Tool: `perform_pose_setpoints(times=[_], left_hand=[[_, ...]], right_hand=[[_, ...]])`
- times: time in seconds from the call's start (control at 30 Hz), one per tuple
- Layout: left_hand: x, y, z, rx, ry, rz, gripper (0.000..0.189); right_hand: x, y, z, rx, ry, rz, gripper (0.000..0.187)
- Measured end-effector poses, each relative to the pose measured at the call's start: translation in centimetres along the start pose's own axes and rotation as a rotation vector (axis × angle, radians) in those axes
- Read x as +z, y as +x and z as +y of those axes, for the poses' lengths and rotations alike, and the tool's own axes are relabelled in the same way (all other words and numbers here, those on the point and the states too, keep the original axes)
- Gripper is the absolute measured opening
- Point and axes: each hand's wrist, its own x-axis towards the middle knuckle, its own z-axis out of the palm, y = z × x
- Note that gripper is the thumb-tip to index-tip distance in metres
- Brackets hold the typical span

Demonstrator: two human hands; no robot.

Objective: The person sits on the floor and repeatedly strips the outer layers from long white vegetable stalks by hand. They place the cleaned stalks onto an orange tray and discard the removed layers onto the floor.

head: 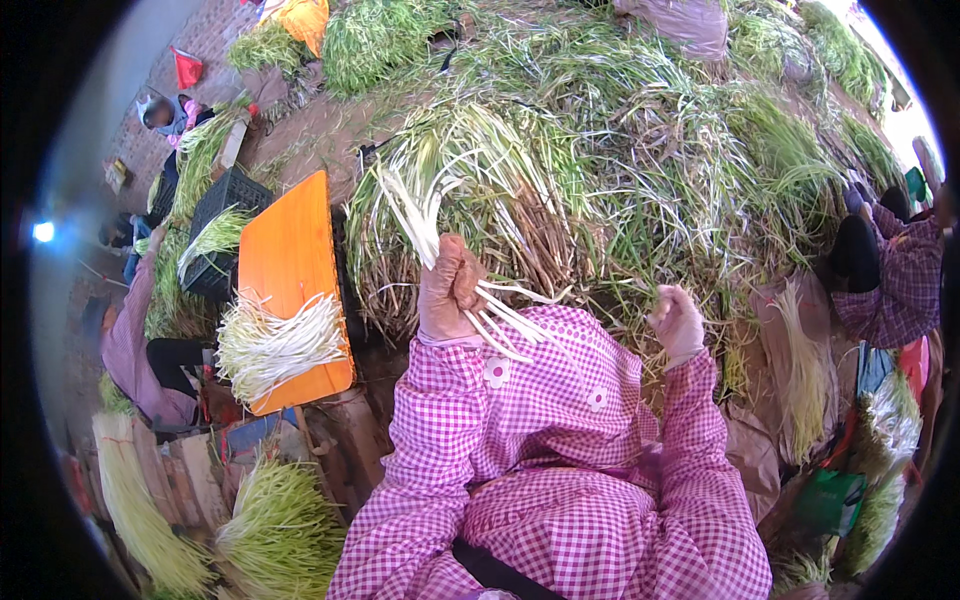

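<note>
My left hand (452, 289), in a soiled tan glove, is closed around a small bunch of white-stemmed garlic chives (411, 210). The stems stick out on both sides of the fist, above the lap of a pink checked apron (555, 390). To the right, my right hand (676, 319) is raised with its fingers curled; whether something small is between them cannot be told. Just beyond my hands lies a large heap of untrimmed chives (480, 172) with brown, dry lower leaves. On the left, pale stems (281, 349) lie across an orange board (289, 255).
A black plastic crate (225, 217) stands behind the board. Tied bundles (142, 502) and loose greens (277, 532) lie at lower left. Co-workers sit at left (142, 337) and right (892, 270). A green bag (829, 502) is at lower right.
</note>
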Motion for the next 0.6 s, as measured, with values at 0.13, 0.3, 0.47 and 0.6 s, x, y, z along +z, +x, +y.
perform_pose_setpoints(times=[0.13, 0.3, 0.47, 0.6], left_hand=[[-0.6, 0.4, -0.5, -0.002, -0.221, -0.136, 0.026], [0.5, 1.3, -0.4, 0.016, -0.4, -0.296, 0.035], [1.9, 1.4, -0.2, -0.033, -0.459, -0.468, 0.033], [1.3, 0.9, -0.7, -0.036, -0.41, -0.361, 0.033]], right_hand=[[6.1, -2.7, 1.1, 0.261, -0.174, -0.451, 0.02], [11.9, -4.1, 3.4, 0.457, -0.142, -0.655, 0.024], [15.6, -3.8, 4.4, 0.243, 0.158, -0.788, 0.054], [16.8, -3.1, 3.5, -0.023, 0.249, -0.769, 0.065]])
